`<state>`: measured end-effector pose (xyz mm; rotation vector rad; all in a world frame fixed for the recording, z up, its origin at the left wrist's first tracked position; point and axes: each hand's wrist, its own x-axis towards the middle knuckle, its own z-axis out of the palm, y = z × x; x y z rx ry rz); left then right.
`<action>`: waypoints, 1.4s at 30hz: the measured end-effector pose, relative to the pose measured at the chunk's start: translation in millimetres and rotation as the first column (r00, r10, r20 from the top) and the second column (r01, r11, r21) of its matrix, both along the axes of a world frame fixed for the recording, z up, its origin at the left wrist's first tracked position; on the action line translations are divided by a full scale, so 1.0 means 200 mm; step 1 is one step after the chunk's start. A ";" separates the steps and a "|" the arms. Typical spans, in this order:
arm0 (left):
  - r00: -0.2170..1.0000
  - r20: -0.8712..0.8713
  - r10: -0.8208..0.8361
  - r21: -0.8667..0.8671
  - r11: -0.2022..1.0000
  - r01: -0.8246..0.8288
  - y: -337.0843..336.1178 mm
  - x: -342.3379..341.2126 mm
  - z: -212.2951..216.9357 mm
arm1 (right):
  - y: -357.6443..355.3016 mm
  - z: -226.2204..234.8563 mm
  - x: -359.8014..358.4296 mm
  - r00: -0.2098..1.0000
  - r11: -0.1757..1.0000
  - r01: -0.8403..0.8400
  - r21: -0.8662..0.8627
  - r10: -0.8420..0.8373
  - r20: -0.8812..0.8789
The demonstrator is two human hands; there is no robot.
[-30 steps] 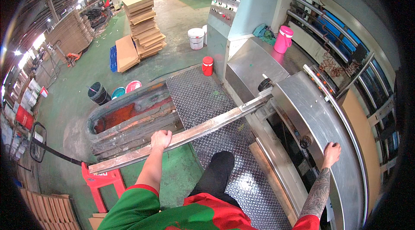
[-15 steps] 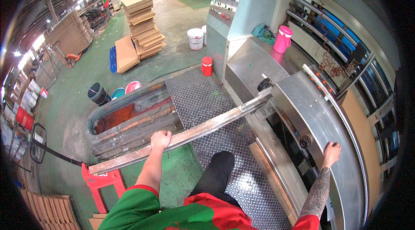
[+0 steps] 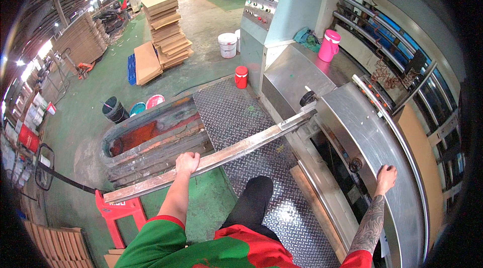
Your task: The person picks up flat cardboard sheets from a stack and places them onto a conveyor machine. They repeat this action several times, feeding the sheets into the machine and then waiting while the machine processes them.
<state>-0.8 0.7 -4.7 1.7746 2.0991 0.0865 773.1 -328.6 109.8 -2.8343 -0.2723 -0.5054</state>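
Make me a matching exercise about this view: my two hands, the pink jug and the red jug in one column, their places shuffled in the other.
Column one:
1. Left hand
2. Right hand
3. Pink jug
4. Red jug

Column two:
A. Beside the teal cloth
B. On the steel panel
C. By the control console's foot
D. On the metal rail

Pairs: 1-D, 2-B, 3-A, 4-C.

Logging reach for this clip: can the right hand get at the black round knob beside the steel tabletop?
Probably yes: the right hand rests on the steel tabletop near the black round knob; only the tabletop's edge lies between, and nothing visible covers the knob.
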 end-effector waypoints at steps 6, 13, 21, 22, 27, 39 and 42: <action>1.000 0.009 -0.001 -0.005 1.000 0.001 0.00 0.00 0.01 | -0.01 -0.01 0.01 1.000 1.000 -0.003 0.000 0.003 0.015; 1.000 0.002 -0.008 -0.009 1.000 0.008 0.00 0.00 0.01 | -0.01 -0.01 0.01 1.000 1.000 -0.001 -0.006 0.001 0.003; 1.000 0.007 -0.003 -0.021 1.000 0.003 -0.01 0.01 0.03 | -0.01 -0.01 0.01 1.000 1.000 -0.004 -0.015 0.004 0.000; 1.000 0.006 -0.005 -0.016 1.000 0.005 -0.01 0.01 0.03 | -0.01 -0.01 0.01 1.000 1.000 0.000 -0.017 0.000 -0.002; 1.000 0.005 -0.008 0.004 1.000 0.008 -0.01 0.01 0.03 | -0.01 -0.01 0.02 1.000 1.000 0.002 -0.024 -0.003 -0.028; 1.000 -0.004 -0.021 -0.019 1.000 0.021 0.00 -0.01 -0.01 | -0.02 0.00 0.01 0.999 1.000 -0.026 -0.008 0.026 -0.034; 1.000 -0.012 -0.023 -0.019 1.000 0.023 0.01 -0.01 -0.01 | -0.02 0.01 0.00 0.999 1.000 -0.029 -0.011 0.029 -0.031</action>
